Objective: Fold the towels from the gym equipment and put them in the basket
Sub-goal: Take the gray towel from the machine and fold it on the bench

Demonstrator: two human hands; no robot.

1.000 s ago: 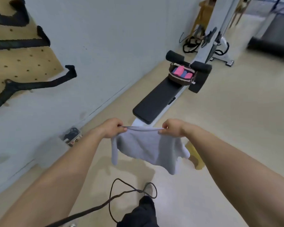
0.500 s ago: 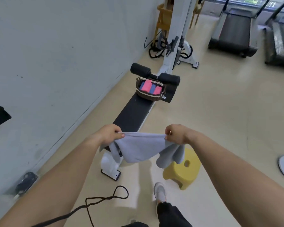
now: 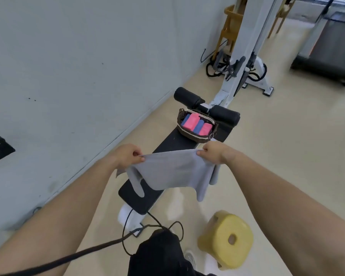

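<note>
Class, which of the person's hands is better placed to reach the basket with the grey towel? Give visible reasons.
Probably the right. The right hand pinches the towel just in front of the basket; the left hand pinches its other corner farther off, toward the wall.

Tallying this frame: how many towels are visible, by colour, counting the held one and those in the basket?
Grey towel: 1, pinched between left hand and right hand
Pink towels: 2, rolled in the basket
Blue towels: 2, rolled in the basket
Total: 5 visible
</note>
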